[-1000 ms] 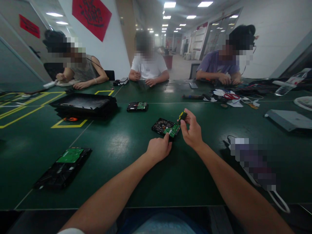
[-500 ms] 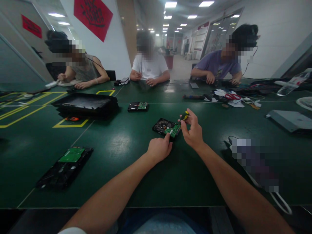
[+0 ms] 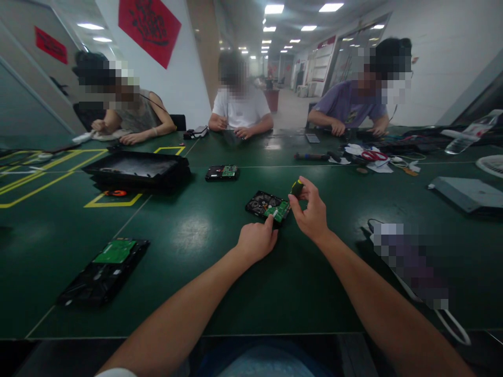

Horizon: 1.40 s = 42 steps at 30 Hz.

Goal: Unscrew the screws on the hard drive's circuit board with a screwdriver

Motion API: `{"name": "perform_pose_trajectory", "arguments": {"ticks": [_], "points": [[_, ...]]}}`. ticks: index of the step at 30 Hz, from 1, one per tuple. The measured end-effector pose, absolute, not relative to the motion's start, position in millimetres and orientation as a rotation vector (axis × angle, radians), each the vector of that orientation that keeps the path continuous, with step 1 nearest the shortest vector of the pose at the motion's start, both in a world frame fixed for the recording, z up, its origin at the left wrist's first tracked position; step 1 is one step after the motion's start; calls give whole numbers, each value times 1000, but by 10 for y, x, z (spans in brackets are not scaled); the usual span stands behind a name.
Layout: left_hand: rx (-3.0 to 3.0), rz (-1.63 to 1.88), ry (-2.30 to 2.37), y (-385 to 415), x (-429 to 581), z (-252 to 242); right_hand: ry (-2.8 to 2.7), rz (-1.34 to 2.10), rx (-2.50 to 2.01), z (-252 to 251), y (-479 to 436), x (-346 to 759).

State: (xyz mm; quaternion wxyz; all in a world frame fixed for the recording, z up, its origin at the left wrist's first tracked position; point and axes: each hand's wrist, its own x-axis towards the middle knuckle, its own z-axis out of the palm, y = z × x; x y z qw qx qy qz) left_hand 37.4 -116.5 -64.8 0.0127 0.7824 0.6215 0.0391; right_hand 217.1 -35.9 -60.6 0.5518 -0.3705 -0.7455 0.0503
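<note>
A hard drive (image 3: 260, 203) lies on the green table in front of me, its green circuit board facing up. My left hand (image 3: 255, 240) grips its near edge, the index fingertip pressed on the board and the other fingers curled. My right hand (image 3: 312, 208) is closed on a small screwdriver (image 3: 297, 187) with a black and yellow handle, pinched between thumb and fingers. The handle tilts over the right end of the drive. Its tip is too small to make out, so I cannot tell whether it touches a screw.
Another hard drive (image 3: 106, 272) lies at the near left, and a third drive (image 3: 222, 173) farther off. Black trays (image 3: 137, 170) stand left, with an orange-handled tool (image 3: 115, 193) before them. A grey box (image 3: 467, 193) and a blurred-out pouch (image 3: 411, 264) lie right. Three people sit opposite.
The screwdriver handle has turned a little in my right fingers, showing less yellow. My left hand and the hard drive stay in place.
</note>
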Motion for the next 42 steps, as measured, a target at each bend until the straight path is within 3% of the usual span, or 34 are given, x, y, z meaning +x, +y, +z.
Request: {"name": "perform_pose_trajectory", "arguments": {"ticks": [42], "points": [[2391,85,1941,-1172,384,-625,-1778,80,-871,-616,-356,2185]]}}
